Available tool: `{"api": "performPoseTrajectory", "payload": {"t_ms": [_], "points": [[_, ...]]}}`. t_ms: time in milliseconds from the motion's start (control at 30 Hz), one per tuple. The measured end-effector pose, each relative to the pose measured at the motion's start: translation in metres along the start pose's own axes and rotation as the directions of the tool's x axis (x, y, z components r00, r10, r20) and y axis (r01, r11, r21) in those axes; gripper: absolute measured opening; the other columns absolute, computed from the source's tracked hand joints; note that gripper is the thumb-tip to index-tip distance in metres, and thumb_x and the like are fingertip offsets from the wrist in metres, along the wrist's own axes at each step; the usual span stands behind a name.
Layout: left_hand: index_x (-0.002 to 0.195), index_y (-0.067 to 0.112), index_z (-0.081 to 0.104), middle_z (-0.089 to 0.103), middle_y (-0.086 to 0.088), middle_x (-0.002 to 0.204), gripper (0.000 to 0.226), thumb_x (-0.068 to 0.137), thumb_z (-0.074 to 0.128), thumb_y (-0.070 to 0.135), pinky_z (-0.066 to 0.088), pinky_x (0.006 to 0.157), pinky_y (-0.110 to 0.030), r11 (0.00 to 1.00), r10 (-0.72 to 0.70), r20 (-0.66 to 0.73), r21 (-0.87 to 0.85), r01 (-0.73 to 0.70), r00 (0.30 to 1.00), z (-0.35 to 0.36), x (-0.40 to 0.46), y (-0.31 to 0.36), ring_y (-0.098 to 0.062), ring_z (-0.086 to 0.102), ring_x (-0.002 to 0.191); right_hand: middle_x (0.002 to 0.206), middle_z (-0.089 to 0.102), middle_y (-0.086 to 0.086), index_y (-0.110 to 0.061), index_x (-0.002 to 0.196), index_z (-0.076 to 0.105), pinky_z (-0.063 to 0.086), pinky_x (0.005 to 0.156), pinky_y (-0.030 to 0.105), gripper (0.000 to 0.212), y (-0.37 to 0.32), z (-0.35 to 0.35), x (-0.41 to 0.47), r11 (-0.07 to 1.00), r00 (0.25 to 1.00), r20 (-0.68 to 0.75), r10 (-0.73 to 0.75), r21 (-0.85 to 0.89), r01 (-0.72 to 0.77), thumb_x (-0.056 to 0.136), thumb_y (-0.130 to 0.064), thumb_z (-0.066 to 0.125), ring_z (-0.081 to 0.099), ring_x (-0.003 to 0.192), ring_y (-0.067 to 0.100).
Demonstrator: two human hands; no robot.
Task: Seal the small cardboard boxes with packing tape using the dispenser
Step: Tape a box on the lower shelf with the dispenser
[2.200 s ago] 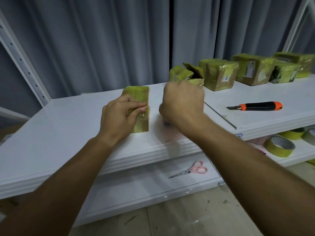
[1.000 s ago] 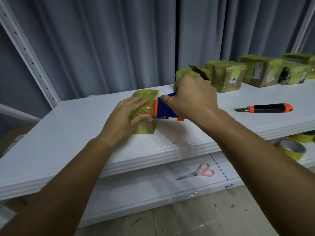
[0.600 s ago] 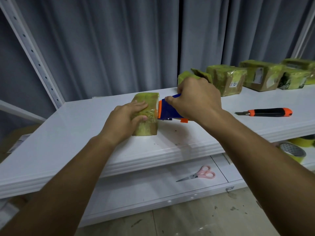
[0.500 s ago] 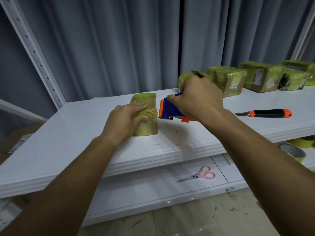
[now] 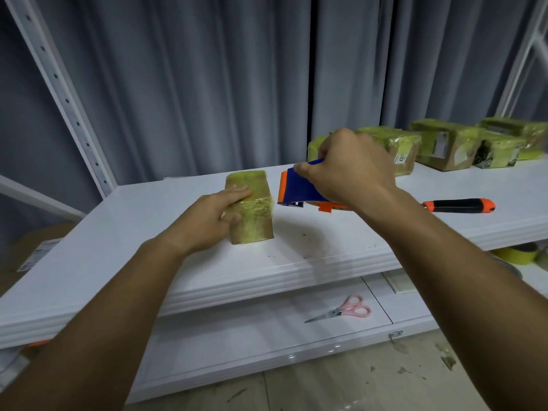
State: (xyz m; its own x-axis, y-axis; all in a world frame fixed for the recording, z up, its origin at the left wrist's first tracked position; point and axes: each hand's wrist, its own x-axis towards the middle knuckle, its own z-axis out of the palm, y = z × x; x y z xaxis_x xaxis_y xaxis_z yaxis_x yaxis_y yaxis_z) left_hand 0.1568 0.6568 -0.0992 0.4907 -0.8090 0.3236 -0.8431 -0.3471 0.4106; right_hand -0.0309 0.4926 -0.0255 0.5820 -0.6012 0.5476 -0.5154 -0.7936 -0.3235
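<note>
A small cardboard box (image 5: 252, 221) wrapped in yellow-green tape stands on the white shelf top (image 5: 118, 250). My left hand (image 5: 213, 218) holds it from the left, fingers lying over its top and thumb against its near face. My right hand (image 5: 350, 170) grips a blue and orange tape dispenser (image 5: 299, 191), whose front end hangs a little to the right of the box, apart from it. The tape roll is hidden under my hand.
Several taped boxes (image 5: 444, 146) line the back right of the shelf. An orange and black utility knife (image 5: 458, 205) lies right of my right arm. Pink scissors (image 5: 344, 311) lie on the lower shelf, with yellow tape rolls (image 5: 519, 253) at its right end.
The dispenser was against the box's right side a second ago. My right hand has since pulled it away to the right. My left hand stays on the box.
</note>
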Motion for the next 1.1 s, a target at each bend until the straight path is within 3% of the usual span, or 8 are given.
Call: {"api": "performPoseTrajectory", "payload": {"t_ms": [67,167,300,433,500,633,867,1100], "points": [[0.149,0.031,0.046,0.04,0.006,0.157,0.06,0.098,0.055,0.0,0.03,0.121,-0.036,1.0,0.003,0.066,0.022,-0.005,0.998,-0.005,0.0,-0.001,-0.016,0.035,0.147,0.103,0.072,0.004,-0.02,0.101,0.06,0.045,0.063,0.035,0.039,0.0,-0.002,-0.001,1.0,1.0,0.001,-0.004,0.007,0.004,0.085,-0.054,0.07,0.057,0.08,0.022],[0.144,0.03,0.054,0.049,0.003,0.151,0.059,0.096,0.055,-0.006,0.036,0.117,-0.035,1.0,-0.002,-0.025,-0.018,0.002,1.0,-0.002,-0.004,0.003,-0.021,0.044,0.141,0.102,0.071,0.003,-0.021,0.103,0.06,0.041,0.062,0.034,0.04,-0.001,-0.003,-0.002,1.0,1.0,0.014,-0.003,0.009,0.003,0.085,-0.055,0.069,0.056,0.079,0.021],[0.139,0.024,0.06,0.056,0.001,0.144,0.059,0.093,0.053,-0.012,0.037,0.104,-0.014,0.998,-0.015,-0.121,-0.07,0.007,0.993,0.008,-0.007,0.011,-0.017,0.051,0.132,0.101,0.07,0.002,-0.022,0.099,0.058,0.049,0.061,0.035,0.041,-0.003,-0.001,-0.003,1.0,1.0,0.021,0.007,-0.002,-0.007,0.084,-0.059,0.068,0.06,0.08,0.023],[0.126,0.018,0.068,0.063,0.006,0.129,0.06,0.08,0.05,-0.017,0.036,0.077,0.006,0.976,-0.089,-0.181,-0.212,0.05,0.98,0.01,-0.005,0.023,-0.008,0.053,0.116,0.097,0.069,0.004,-0.019,0.093,0.061,0.054,0.062,0.038,0.041,-0.001,-0.003,-0.003,1.0,1.0,0.01,0.009,0.003,-0.009,0.081,-0.058,0.068,0.063,0.08,0.026],[0.116,0.02,0.07,0.064,0.007,0.123,0.047,0.081,0.053,-0.008,0.042,0.071,-0.002,0.967,-0.114,-0.226,-0.248,0.056,0.967,0.014,-0.002,0.031,-0.013,0.057,0.112,0.092,0.069,0.003,-0.018,0.092,0.063,0.05,0.058,0.035,0.04,0.002,-0.004,-0.003,1.0,1.0,-0.003,0.006,0.0,-0.006,0.081,-0.056,0.069,0.061,0.076,0.025],[0.106,0.028,0.064,0.053,0.002,0.131,0.017,0.09,0.065,0.025,0.039,0.084,-0.022,0.975,-0.182,-0.271,-0.172,0.138,0.945,0.021,0.009,0.042,-0.019,0.051,0.117,0.091,0.07,0.002,-0.015,0.095,0.066,0.046,0.058,0.035,0.042,0.011,-0.006,-0.002,1.0,1.0,-0.017,-0.004,-0.011,0.004,0.082,-0.055,0.068,0.059,0.076,0.024],[0.11,0.035,0.047,0.045,-0.003,0.122,0.062,0.069,0.071,0.076,0.055,0.085,-0.044,0.926,-0.375,-0.198,-0.12,0.357,0.906,0.029,0.011,0.059,-0.028,0.054,0.108,0.094,0.071,0.004,-0.016,0.099,0.067,0.052,0.064,0.038,0.043,0.021,-0.005,-0.002,1.0,1.0,-0.014,-0.018,0.003,0.018,0.082,-0.056,0.069,0.061,0.08,0.025],[0.109,0.032,0.04,0.056,0.001,0.108,0.059,0.074,0.074,0.064,0.029,0.054,-0.023,0.908,-0.419,-0.315,-0.141,0.395,0.852,0.044,0.011,0.075,-0.02,0.052,0.091,0.088,0.067,0.003,-0.019,0.088,0.062,0.043,0.058,0.034,0.036,0.016,-0.003,-0.006,0.999,0.998,-0.052,-0.027,-0.044,0.025,0.083,-0.054,0.067,0.059,0.074,0.024]]}}
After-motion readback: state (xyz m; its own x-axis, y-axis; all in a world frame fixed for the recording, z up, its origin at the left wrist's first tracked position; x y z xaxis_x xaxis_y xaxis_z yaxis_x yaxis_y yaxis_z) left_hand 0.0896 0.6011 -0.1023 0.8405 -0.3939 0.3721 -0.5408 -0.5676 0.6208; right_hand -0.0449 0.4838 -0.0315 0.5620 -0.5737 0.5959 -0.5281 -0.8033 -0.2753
